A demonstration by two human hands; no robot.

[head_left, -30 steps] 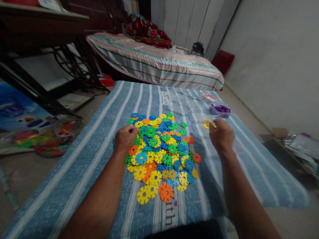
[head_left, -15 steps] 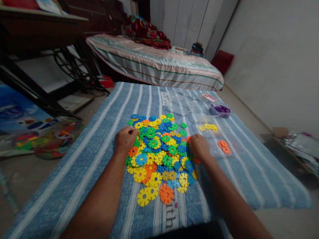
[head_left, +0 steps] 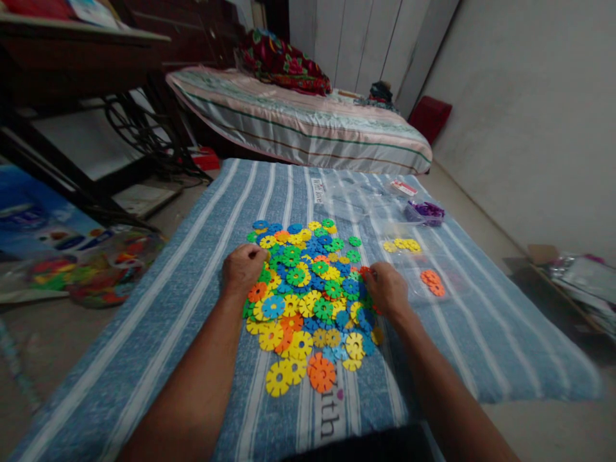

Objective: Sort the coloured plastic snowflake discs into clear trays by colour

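The 2 bare forearms [head_left: 192, 372] reach forward, the left hand [head_left: 242, 271] loosely fisted, the right hand [head_left: 389, 290] curled and turned inward.

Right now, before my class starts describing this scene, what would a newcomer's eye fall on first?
Most likely the heap of notched discs in bright yellow, green, blue and orange, spread on the striped blue cloth between the left hand and the right hand. Next might come the purple pieces in a small tub toward the cloth's far right corner, then the red floral fabric bunched on the bed behind.
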